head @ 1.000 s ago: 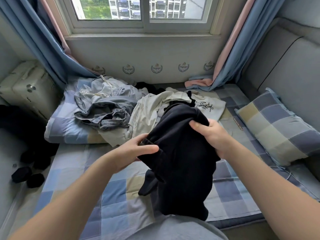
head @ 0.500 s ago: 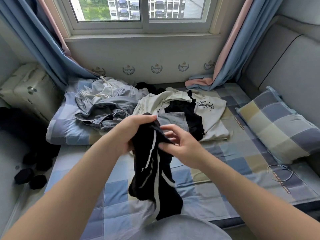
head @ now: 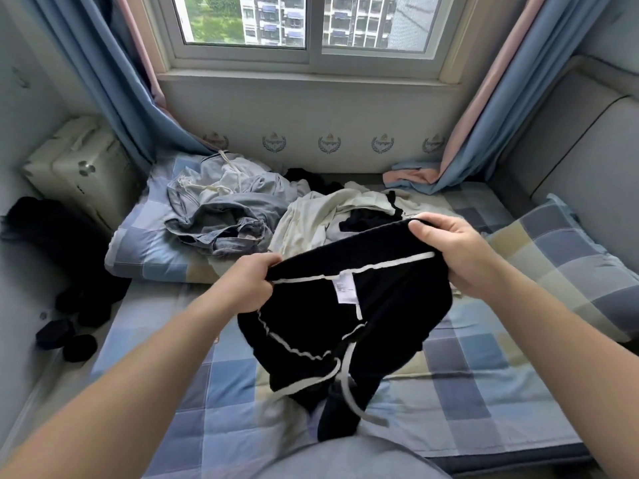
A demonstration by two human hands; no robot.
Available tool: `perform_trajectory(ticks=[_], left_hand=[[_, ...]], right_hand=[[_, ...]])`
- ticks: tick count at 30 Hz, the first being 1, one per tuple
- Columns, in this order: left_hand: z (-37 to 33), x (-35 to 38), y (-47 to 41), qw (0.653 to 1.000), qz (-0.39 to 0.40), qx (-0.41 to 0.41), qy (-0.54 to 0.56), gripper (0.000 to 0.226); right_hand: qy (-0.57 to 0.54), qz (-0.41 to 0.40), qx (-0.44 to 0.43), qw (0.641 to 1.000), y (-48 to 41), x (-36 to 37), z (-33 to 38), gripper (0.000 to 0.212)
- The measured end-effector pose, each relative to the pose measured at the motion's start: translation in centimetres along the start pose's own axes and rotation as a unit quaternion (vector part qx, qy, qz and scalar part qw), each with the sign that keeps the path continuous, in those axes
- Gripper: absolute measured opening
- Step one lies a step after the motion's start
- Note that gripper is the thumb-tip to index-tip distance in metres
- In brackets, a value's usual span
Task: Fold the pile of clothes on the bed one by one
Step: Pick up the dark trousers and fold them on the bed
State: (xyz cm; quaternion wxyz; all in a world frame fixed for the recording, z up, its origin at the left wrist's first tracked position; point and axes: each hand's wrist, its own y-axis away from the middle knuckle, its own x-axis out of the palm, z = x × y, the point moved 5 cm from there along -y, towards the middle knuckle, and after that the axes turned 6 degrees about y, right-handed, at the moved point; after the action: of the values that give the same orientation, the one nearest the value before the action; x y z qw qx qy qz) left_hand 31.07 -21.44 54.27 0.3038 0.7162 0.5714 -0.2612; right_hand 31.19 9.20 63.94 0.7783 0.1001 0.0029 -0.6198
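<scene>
The hands have drawn apart since half a second ago, spreading the black garment [head: 397,305] wide. A checked bed [head: 484,392] lies under a window [head: 242,19], with the pile [head: 224,219] at its far end. The left hand [head: 247,285] and right hand [head: 453,254] each grip the garment's top edge with curled fingers, holding it over the bed.

The bed [head: 466,392], under a blue-and-cream checked sheet, carries a checked cushion [head: 138,247] at far left, a heap of cream and black clothes [head: 311,223] at far centre, and a checked pillow [head: 560,271] at right.
</scene>
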Motion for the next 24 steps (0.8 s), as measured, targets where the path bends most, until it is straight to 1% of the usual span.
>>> perform_trajectory(ticks=[3, 4, 5, 6, 7, 8, 9, 11, 12, 13, 14, 15, 16, 17, 18, 20, 21, 22, 23, 24], left_hand=[[2.6, 0.1, -0.4, 0.997, 0.016, -0.060, -0.044, 0.034], [3.2, 0.1, -0.5, 0.996, 0.020, -0.073, -0.055, 0.035], [3.6, 0.1, -0.6, 0.994, 0.023, -0.082, -0.065, 0.035], [3.9, 0.0, -0.7, 0.993, 0.025, -0.089, -0.074, 0.035], [4.0, -0.1, -0.9, 0.991, 0.028, -0.100, -0.082, 0.034], [4.1, -0.3, -1.1, 0.989, 0.031, -0.114, -0.090, 0.033], [4.1, -0.4, -1.3, 0.985, 0.035, -0.131, -0.103, 0.033], [4.0, -0.5, -1.5, 0.977, 0.042, -0.158, -0.137, 0.031], [4.0, -0.3, -1.5, 0.976, 0.046, -0.169, -0.128, 0.031], [3.9, 0.1, -1.4, 0.978, 0.045, -0.188, -0.076, 0.032], [4.0, 0.8, -1.3, 0.975, 0.044, -0.217, 0.021, 0.036], [4.1, 1.5, -0.9, 0.957, 0.042, -0.251, 0.137, 0.037], [4.3, 2.1, -0.5, 0.928, 0.036, -0.275, 0.249, 0.036], [4.4, 2.3, -0.2, 0.898, 0.027, -0.282, 0.336, 0.031], [4.6, 2.4, 0.0, 0.872, 0.013, -0.278, 0.402, 0.025], [4.5, 1.8, -0.1, 0.814, -0.023, -0.249, 0.523, 0.016], [4.3, 1.3, -0.3, 0.786, -0.042, -0.230, 0.572, 0.012], [4.0, 0.5, -0.5, 0.765, -0.063, -0.208, 0.607, 0.011], [3.4, -0.4, -0.9, 0.753, -0.080, -0.180, 0.628, 0.013], [2.8, -1.4, -1.4, 0.750, -0.093, -0.149, 0.638, 0.018]], right_hand=[[0.021, -0.033, 0.021, 0.999, -0.2, -3.8, -1.2, 0.009], [0.069, -0.025, 0.031, 0.997, -0.3, -4.8, -1.9, 0.007], [0.154, -0.011, 0.043, 0.987, -0.4, -5.6, -2.9, 0.010], [0.260, 0.003, 0.056, 0.964, -0.5, -6.2, -3.9, 0.015], [0.364, 0.008, 0.070, 0.929, -0.7, -6.8, -5.0, 0.023], [0.444, 0.006, 0.081, 0.892, -0.8, -7.1, -6.0, 0.031], [0.500, -0.002, 0.083, 0.862, -1.0, -7.4, -6.8, 0.034], [0.558, -0.024, 0.083, 0.825, -1.4, -7.8, -8.1, 0.032], [0.570, -0.036, 0.091, 0.816, -1.4, -7.9, -8.6, 0.028], [0.569, -0.050, 0.107, 0.814, -1.6, -8.1, -9.3, 0.025], [0.539, -0.065, 0.132, 0.829, -1.6, -8.2, -9.8, 0.025], [0.472, -0.082, 0.166, 0.862, -1.6, -8.2, -10.4, 0.027], [0.379, -0.096, 0.205, 0.897, -1.3, -8.0, -10.9, 0.028], [0.282, -0.106, 0.240, 0.923, -1.0, -7.8, -11.3, 0.028], [0.192, -0.107, 0.260, 0.940, -0.6, -7.6, -11.5, 0.026], [0.052, -0.079, 0.249, 0.964, -0.4, -7.5, -10.9, 0.021], [-0.008, -0.054, 0.225, 0.973, -0.4, -7.6, -10.4, 0.021], [-0.060, -0.027, 0.195, 0.979, -0.4, -7.6, -9.4, 0.026], [-0.097, -0.006, 0.166, 0.981, -0.5, -7.7, -8.4, 0.034], [-0.107, 0.013, 0.133, 0.985, -0.7, -7.7, -7.2, 0.042]])
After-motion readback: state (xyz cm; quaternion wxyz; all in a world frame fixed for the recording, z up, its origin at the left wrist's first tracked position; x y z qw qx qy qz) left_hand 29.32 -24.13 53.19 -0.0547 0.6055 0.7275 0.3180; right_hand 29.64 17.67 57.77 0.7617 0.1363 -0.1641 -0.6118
